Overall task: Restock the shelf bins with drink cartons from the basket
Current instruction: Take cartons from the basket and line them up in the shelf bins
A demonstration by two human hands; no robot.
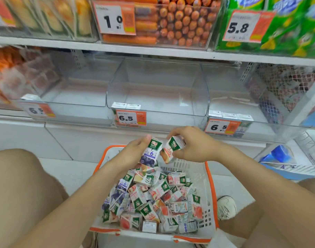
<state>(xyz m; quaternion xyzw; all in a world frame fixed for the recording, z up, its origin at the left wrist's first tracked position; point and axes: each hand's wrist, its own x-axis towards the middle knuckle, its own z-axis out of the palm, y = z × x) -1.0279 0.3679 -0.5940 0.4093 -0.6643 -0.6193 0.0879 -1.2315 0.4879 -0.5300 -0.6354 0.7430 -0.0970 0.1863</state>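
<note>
Blueberry carton clenched in left hand grip, orange carton in right hand, above basket

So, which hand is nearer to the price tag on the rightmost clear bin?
Right. The right hand, holding an orange carton, is just below-left of that price tag. The left hand, holding a blueberry carton, is farther left.

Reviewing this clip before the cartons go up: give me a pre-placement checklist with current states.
1. Left hand holds the blueberry carton: ok.
2. Right hand holds the orange carton: ok.
3. Middle clear bin has free room: ok.
4. Which flavour belongs in which bin: cannot tell, labels too small.
5. Basket holds more cartons: ok.
6. Path from hands to bins unobstructed: ok.
</note>
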